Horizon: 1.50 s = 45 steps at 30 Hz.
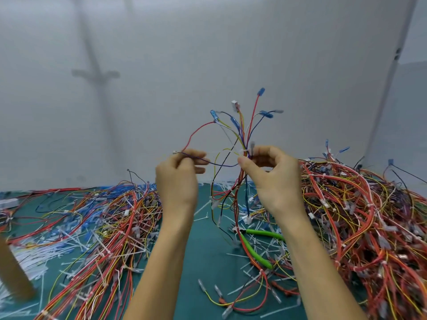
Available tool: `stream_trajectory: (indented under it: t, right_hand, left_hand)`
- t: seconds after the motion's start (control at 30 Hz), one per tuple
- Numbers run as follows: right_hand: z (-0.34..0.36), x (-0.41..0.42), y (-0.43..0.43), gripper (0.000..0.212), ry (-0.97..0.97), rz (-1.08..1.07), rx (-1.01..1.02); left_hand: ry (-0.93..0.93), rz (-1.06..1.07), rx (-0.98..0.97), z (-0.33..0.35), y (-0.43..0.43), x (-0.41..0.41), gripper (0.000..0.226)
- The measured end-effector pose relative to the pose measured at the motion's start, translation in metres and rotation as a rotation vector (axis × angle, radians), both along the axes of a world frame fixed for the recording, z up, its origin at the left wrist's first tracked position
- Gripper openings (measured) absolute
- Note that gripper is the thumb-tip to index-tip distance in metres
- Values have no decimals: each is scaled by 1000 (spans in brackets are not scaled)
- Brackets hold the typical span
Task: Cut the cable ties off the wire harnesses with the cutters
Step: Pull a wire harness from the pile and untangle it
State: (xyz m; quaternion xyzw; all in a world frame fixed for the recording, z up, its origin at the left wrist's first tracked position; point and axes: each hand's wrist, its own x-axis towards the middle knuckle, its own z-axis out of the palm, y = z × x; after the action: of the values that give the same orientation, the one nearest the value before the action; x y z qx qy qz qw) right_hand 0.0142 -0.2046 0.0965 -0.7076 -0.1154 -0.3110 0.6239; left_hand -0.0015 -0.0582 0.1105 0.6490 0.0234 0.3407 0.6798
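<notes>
Left hand (176, 181): I see it raised above the bench, its grip closed in a pinch on a thin dark blue wire (215, 163) that runs across to the bundle in the other hand.
Right hand (271, 179): raised at the same height, thumb and fingers pinched shut around a wire harness (242, 135) just below a white cable tie (244, 150).
Harness in hand: held upright between my two hands; red, blue, yellow and black wires fan out above the right hand's grip, several ending in blue connectors (261, 91), one in a white plug (234, 104). The lower wires hang down to the bench.
Cable tie on it: wraps the bundle right at the right thumb and fingertips, still on the wires.
Cutters (255, 247): green handles, lying on the bench below and between my forearms, partly under the hanging wires; neither hand touches them. I cannot see the cutting tips clearly.
Bench (203, 257): green surface, littered with loose white cable ties (201, 210) and short scraps.
Right pile (360, 218): a tall heap of mostly red and yellow harnesses to the right of my right forearm.
Left pile (111, 218): a flatter spread of harnesses to the left of my left forearm, with blue and white scraps mixed in.
Far left edge: a brown cardboard-coloured object (12, 273) stands at the frame edge; I cannot tell what it is.
Background: a plain grey wall (208, 42) behind the bench.
</notes>
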Motion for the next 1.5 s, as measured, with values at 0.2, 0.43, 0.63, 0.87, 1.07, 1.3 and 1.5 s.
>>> stream_trajectory:
  t: [0.2,0.43,0.63,0.87,1.07,1.3,1.5]
  right_hand:
    - [-1,-8,14,11,-16,20,3]
    - [-3,-13,26,13,-68,5,-118]
    - [-7,-13,32,14,-126,-58,-238]
    - [-13,-10,35,16,-128,-9,-370]
    - [-16,-7,33,14,-131,100,-249]
    - [-27,3,32,20,-6,206,-207]
    - [-23,3,31,29,88,315,-258]
  left_hand:
    - [-11,222,-26,6,26,-5,33]
    - [-39,-39,702,10,7,-15,6]
    - [3,-5,427,5,3,-10,24]
    - [140,-242,263,2,16,-9,8]
    - [80,-321,109,-4,15,-3,6]
    - [-16,-555,-69,-13,10,7,19]
    - [-64,-615,-36,-22,16,15,23]
